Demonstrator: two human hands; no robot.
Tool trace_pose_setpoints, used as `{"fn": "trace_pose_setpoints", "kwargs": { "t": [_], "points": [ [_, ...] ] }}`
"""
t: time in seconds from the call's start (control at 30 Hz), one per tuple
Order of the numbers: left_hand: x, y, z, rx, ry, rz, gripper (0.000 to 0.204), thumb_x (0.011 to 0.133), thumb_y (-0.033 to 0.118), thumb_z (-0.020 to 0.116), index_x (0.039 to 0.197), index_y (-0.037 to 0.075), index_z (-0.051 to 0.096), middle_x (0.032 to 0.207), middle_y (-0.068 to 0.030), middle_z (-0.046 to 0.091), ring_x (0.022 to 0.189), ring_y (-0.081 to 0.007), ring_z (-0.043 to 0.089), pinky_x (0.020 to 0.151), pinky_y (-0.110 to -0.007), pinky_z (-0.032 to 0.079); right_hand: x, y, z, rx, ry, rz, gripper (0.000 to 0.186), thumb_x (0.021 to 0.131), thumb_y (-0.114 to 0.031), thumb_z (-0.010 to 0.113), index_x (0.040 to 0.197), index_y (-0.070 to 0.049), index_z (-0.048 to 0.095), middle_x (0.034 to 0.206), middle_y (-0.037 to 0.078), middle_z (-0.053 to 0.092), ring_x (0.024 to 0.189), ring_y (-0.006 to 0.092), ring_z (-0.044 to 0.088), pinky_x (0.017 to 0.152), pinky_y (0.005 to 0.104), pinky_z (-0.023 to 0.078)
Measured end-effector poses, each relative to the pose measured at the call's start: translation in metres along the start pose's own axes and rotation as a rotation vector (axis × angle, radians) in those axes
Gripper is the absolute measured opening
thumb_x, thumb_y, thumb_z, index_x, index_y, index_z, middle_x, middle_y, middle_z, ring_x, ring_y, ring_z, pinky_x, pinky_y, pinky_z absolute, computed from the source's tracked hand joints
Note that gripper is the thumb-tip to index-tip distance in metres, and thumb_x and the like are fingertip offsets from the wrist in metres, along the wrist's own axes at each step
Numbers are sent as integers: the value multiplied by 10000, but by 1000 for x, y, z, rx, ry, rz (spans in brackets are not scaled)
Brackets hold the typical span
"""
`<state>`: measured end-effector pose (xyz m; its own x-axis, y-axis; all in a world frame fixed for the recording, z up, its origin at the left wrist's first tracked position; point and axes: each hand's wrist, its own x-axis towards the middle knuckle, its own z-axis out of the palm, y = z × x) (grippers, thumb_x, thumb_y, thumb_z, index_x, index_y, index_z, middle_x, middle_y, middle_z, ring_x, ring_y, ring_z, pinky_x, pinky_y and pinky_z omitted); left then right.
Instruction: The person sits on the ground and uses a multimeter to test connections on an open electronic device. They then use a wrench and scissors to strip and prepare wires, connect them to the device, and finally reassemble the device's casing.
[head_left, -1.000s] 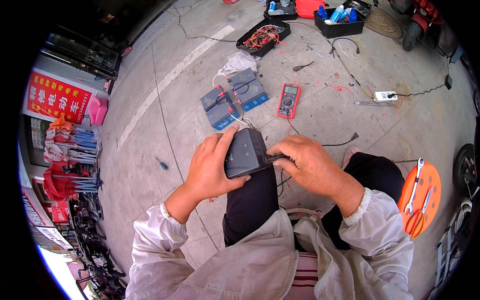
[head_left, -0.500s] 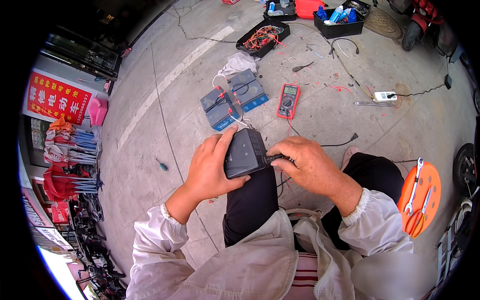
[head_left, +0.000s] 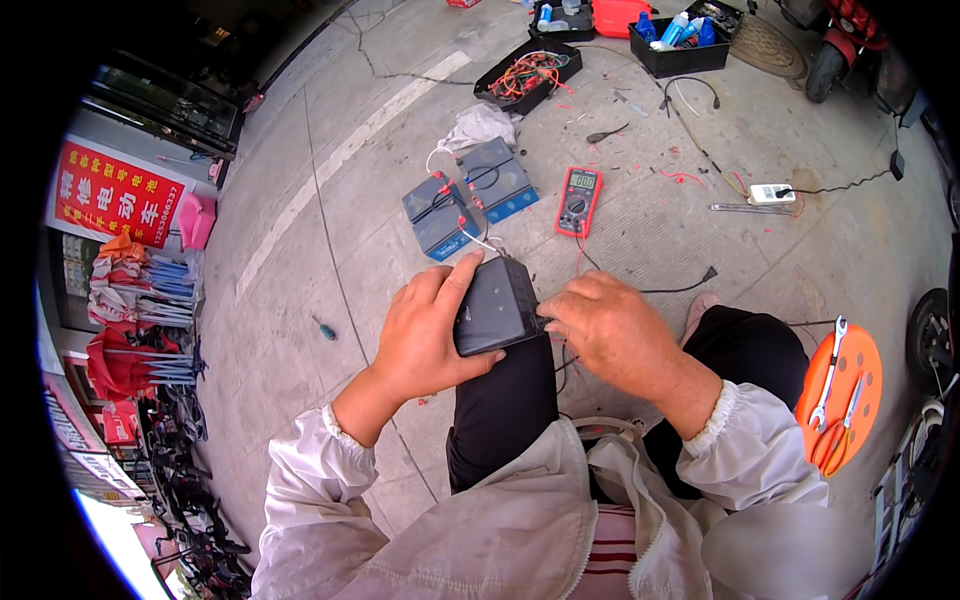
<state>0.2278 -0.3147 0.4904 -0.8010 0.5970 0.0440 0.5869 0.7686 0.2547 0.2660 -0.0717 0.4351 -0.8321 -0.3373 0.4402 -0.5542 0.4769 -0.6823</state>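
My left hand (head_left: 425,315) is closed around a black box-shaped charger (head_left: 495,305), fingers over its far edge and thumb along the near side. It is held tilted above my left knee. At the charger's right end, my right hand (head_left: 605,325) pinches a short dark cord end or plug, mostly covered by the fingers. Just beyond lie two blue-and-grey batteries (head_left: 495,180) joined by wires. A red multimeter (head_left: 577,203) with leads lies on the ground to their right.
An orange stool top (head_left: 843,400) at the right bears a wrench and orange-handled scissors. Farther off stand a black tray of wires (head_left: 527,77) and a box of bottles (head_left: 680,55). A white power strip (head_left: 771,194) lies at the right, a small screwdriver (head_left: 324,329) at the left.
The right fingers have turned and closed in more at the charger's right end, hiding the dark piece that showed between them. The charger has shifted slightly right; the left hand keeps its hold.
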Motion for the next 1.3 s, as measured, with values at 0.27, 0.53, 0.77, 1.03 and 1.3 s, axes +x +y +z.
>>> {"fn": "trace_pose_setpoints", "kwargs": {
  "t": [0.27, 0.53, 0.77, 1.03, 1.3],
  "points": [
    [2, 3, -3, -14, -29, -26, 1040, 576, 318, 881, 1484, 98, 425, 1160, -168, 571, 1028, -375, 583, 910, -445, 463, -2, 3, -2, 71, -61, 55, 169, 818, -44, 687, 972, 9, 643, 901, 145, 625, 922, 341, 617, 805, 435, 515],
    [3, 6, -4, 10, -14, 5, 1084, 546, 281, 895, 1493, 90, 402, 1119, -168, 575, 1034, -379, 585, 915, -432, 465, 7, -1, -3, 146, -105, 176, 886, 723, -178, 831, 1464, -32, 368, 1417, 223, 461, 1208, 397, 550, 977, 430, 481],
    [5, 6, -7, 19, -66, 2, 1128, 562, 381, 919, 1506, 76, 381, 1183, -197, 575, 1091, -398, 578, 956, -446, 459, 16, 7, 6, 67, -194, 213, 949, 708, -209, 841, 1486, -14, 335, 1376, 218, 529, 1146, 400, 607, 915, 445, 524],
    [6, 4, -9, 4, -86, 44, 1100, 596, 466, 903, 1480, 52, 395, 1224, -185, 591, 1122, -383, 580, 963, -452, 457, 24, 3, 4, 72, -276, 308, 944, 683, -243, 854, 1464, -72, 352, 1368, 182, 550, 1161, 386, 608, 912, 455, 529],
    [13, -1, -13, -55, -126, 69, 1038, 609, 477, 893, 1428, 44, 424, 1216, -182, 603, 1134, -384, 583, 964, -441, 465, 22, 8, 9, 106, -266, 315, 928, 664, -220, 868, 1433, -68, 372, 1355, 192, 549, 1180, 384, 596, 942, 448, 519]
  ]
}}
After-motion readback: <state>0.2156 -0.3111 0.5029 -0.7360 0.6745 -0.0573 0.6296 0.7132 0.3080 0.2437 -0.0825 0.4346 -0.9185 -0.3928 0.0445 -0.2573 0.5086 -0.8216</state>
